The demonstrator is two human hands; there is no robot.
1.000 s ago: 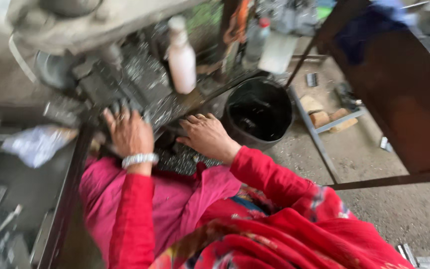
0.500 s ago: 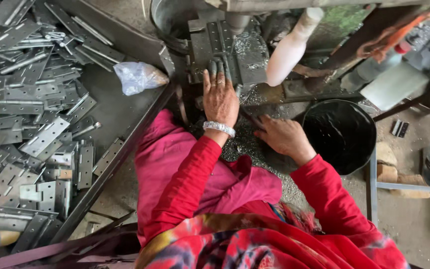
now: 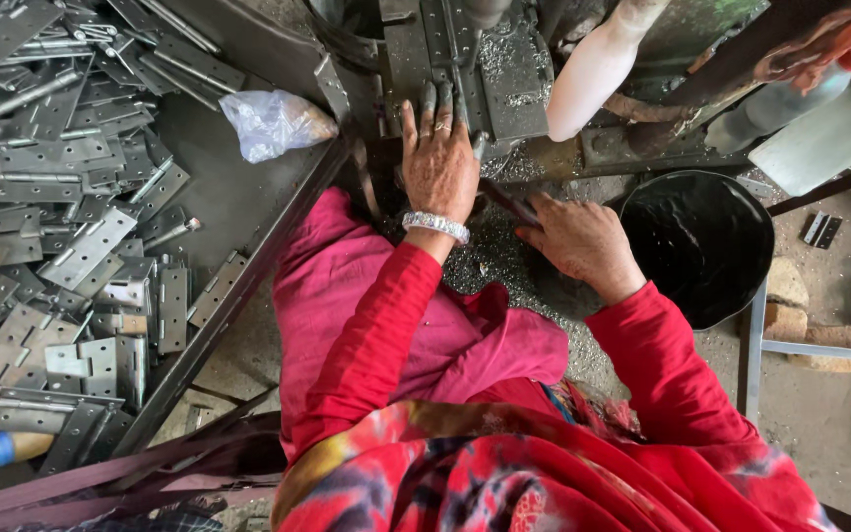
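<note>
Beside a crumpled clear plastic bag (image 3: pixel 273 121), I see the left hand (image 3: pixel 438 158) spread flat on the grey metal plate (image 3: pixel 465 69), the right hand (image 3: pixel 575 236) loosely curled, holding nothing.

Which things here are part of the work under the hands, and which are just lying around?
In use:
left hand flat on the metal plate on the machine
right hand at the thin rod
metal shavings

Lying about:
pile of hinges
plastic bag
white bottle
black bucket
</note>
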